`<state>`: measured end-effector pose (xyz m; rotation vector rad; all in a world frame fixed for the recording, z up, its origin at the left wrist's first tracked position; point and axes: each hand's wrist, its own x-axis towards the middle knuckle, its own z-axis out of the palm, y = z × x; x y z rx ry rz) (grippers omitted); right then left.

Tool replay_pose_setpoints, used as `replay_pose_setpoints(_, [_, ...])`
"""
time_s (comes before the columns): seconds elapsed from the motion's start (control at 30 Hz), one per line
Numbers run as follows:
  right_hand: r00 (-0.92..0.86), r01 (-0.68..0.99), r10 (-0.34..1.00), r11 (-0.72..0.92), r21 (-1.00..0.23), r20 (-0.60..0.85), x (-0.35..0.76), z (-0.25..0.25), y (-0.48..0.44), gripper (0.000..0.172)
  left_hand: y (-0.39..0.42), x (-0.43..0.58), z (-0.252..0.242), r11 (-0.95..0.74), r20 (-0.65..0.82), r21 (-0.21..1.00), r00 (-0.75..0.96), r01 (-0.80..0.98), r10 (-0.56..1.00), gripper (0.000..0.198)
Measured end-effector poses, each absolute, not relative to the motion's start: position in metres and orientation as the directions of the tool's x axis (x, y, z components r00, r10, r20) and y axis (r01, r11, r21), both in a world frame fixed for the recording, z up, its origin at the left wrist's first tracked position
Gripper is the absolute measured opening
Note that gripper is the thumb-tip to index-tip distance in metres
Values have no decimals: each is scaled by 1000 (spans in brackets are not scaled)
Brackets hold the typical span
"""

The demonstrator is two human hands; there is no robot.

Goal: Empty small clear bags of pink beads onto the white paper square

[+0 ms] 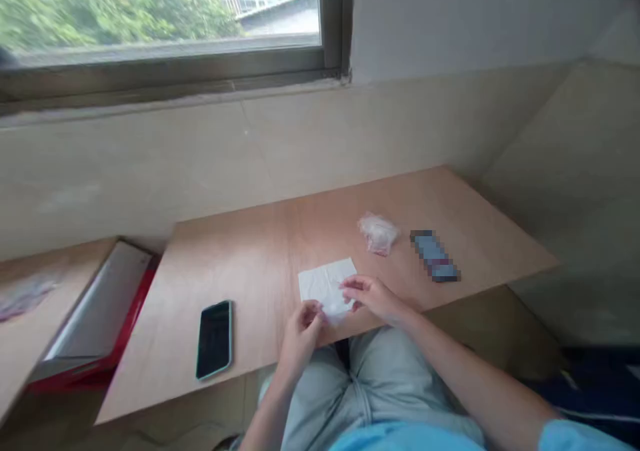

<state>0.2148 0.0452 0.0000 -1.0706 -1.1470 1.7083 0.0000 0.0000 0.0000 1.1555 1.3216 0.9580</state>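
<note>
A white paper napkin (324,285) lies partly unfolded on the wooden desktop (260,271), its near corner lifted. My left hand (303,334) pinches that near corner between fingers and thumb. My right hand (371,297) grips the napkin's right side, fingertips pressed together on the paper. Just beyond the napkin rests a crumpled clear plastic wrapper (378,233), with a pixelated blue flat object (434,256) to its right. Neither hand touches these two.
A black smartphone (215,339) with a teal edge lies on the desktop left of my hands. Further left stands a red and white open box (95,311) beside a second wooden surface (45,304). Walls and a window (160,11) bound the desk's far side.
</note>
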Motion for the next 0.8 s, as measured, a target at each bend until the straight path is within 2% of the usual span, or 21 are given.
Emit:
replay_pose_setpoints(0.33, [-478, -77, 849, -297, -952, -226, 221, -1, 46, 34, 9, -6, -8, 185, -191, 981, -141, -57, 971, 38])
replay_pose_setpoints(0.43, [-579, -127, 783, -363, -923, -228, 221, 8, 42, 32, 9, -7, -11, 149, -148, 989, -166, -8, 975, 40])
replay_pose_setpoints(0.53, [-641, -166, 735, -412, -896, -219, 220, 19, 37, 30, 7, -7, -8, 94, -72, 989, -184, 113, 980, 41])
replay_pose_setpoints(0.6, [-662, -175, 719, -422, -890, -211, 220, 23, 34, 30, 3, -5, -2, 62, -40, 982, -124, 180, 991, 34])
replay_pose_setpoints(0.67, [-668, -168, 714, -421, -891, -211, 218, 22, 32, 30, -3, -1, 5, 50, -52, 980, 7, 194, 999, 29])
replay_pose_setpoints(0.8, [-700, -132, 679, -427, -895, -221, 212, 11, 27, 33, -12, 10, 16, 86, -122, 986, 271, 140, 955, 40])
